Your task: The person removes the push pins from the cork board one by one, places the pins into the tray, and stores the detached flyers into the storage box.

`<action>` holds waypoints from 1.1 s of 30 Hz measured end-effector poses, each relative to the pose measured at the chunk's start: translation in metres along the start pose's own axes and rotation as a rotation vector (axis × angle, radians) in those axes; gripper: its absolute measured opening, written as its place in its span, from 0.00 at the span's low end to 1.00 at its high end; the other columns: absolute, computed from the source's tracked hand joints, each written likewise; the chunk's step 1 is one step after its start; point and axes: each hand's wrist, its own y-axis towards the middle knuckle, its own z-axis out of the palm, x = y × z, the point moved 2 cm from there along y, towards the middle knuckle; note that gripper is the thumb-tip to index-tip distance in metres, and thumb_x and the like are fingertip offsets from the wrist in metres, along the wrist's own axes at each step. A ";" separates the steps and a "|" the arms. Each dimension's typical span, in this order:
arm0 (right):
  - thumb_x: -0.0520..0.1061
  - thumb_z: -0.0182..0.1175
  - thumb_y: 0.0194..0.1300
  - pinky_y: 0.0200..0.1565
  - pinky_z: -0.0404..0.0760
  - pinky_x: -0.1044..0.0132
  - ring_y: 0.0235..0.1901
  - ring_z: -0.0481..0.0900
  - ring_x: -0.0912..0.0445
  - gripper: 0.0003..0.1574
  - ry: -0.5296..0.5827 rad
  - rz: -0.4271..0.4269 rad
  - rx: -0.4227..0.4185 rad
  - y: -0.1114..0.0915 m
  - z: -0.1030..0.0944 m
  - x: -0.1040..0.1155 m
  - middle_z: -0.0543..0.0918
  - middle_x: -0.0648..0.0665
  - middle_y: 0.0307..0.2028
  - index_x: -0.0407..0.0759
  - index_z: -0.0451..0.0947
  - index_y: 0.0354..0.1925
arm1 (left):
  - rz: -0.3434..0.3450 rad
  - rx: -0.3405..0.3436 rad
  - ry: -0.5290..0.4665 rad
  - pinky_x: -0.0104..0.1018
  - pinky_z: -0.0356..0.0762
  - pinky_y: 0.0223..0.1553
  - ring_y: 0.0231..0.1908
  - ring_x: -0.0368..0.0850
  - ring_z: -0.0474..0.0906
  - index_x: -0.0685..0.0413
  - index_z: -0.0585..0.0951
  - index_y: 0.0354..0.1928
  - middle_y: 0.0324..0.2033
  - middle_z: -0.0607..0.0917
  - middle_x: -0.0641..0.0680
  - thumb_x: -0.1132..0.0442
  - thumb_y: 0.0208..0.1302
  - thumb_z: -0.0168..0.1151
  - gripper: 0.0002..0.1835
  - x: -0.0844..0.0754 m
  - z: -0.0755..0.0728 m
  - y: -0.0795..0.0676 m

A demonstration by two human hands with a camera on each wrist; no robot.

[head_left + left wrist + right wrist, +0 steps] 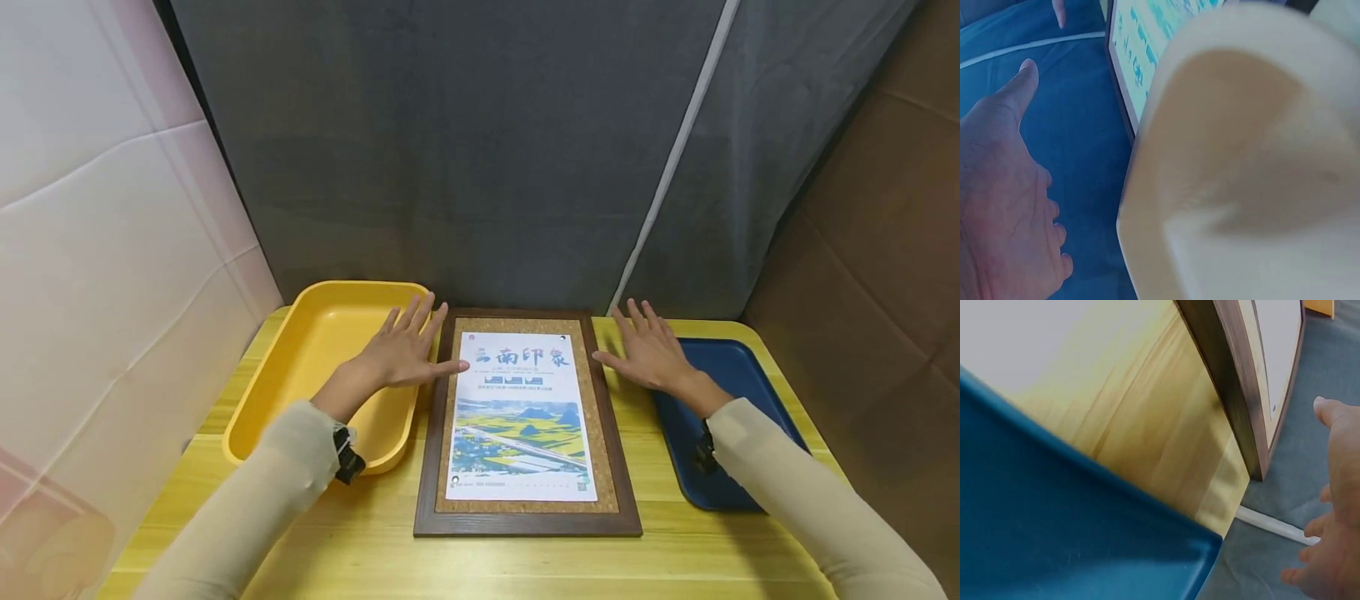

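Observation:
A brown-framed cork board lies on the table with a printed poster on it. The poster shows large characters above a landscape picture, with small dark round spots at its upper right and lower left corners. My left hand hovers with spread fingers over the right rim of a yellow tray, its thumb reaching across the board's left edge. My right hand, fingers also spread, is held between the board's right edge and a dark blue tray. Neither hand holds anything.
Both trays stand on a light wooden table, one on each side of the board. A dark grey cloth hangs behind, crossed by a pale strip. A whitish sheet closes the left side, a brown one the right.

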 end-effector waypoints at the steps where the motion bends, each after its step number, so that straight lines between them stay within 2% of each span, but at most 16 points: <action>1: 0.74 0.55 0.74 0.78 0.41 0.30 0.82 0.38 0.29 0.63 0.002 0.000 0.004 0.000 0.001 0.002 0.44 0.26 0.83 0.37 0.46 0.85 | 0.001 -0.001 0.004 0.65 0.33 0.80 0.84 0.63 0.32 0.55 0.42 0.86 0.85 0.36 0.63 0.21 0.68 0.49 0.61 -0.002 0.001 0.000; 9: 0.71 0.56 0.75 0.78 0.45 0.31 0.82 0.41 0.29 0.62 0.020 -0.049 -0.004 0.005 0.007 0.020 0.48 0.26 0.82 0.36 0.45 0.85 | 0.031 -0.003 -0.015 0.64 0.35 0.81 0.84 0.63 0.35 0.57 0.43 0.86 0.85 0.39 0.63 0.25 0.69 0.54 0.60 -0.024 0.003 -0.003; 23: 0.71 0.58 0.74 0.78 0.53 0.34 0.80 0.51 0.29 0.61 0.021 -0.119 -0.024 0.014 0.017 0.042 0.55 0.25 0.80 0.33 0.49 0.83 | 0.064 0.061 0.004 0.62 0.38 0.81 0.84 0.62 0.34 0.55 0.43 0.86 0.85 0.37 0.63 0.22 0.68 0.50 0.60 -0.047 0.028 -0.001; 33: 0.66 0.61 0.74 0.67 0.69 0.32 0.70 0.67 0.30 0.53 0.037 -0.152 -0.097 0.024 0.026 0.049 0.69 0.26 0.71 0.32 0.61 0.79 | 0.071 0.077 0.014 0.62 0.41 0.81 0.84 0.63 0.36 0.55 0.46 0.86 0.85 0.40 0.63 0.24 0.69 0.51 0.59 -0.058 0.049 0.001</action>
